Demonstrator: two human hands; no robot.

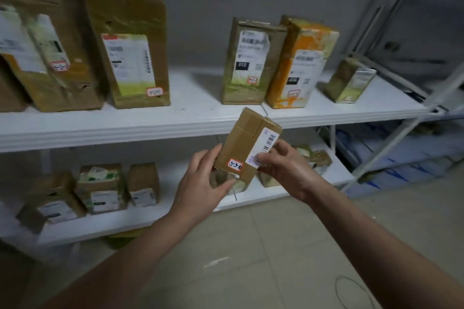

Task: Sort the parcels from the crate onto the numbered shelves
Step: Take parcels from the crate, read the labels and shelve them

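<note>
Two hands hold one small parcel (247,143) in the air before the upper shelf (175,120): our left hand (200,183) curls its fingers under the lower corner, and our right hand (281,168) pinches the barcode side. We tilt it, probably to read its handwritten sticker (235,164).

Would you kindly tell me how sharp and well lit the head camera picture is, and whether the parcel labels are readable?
Head view: dim, flat light, no hard shadows; wide-angle distortion slightly bows the upper shelf edge; the parcel held in the left hand and right hand is sharpest, its handwritten sticker roughly legible; labels on the shelved boxes are blurred unreadable.
</note>
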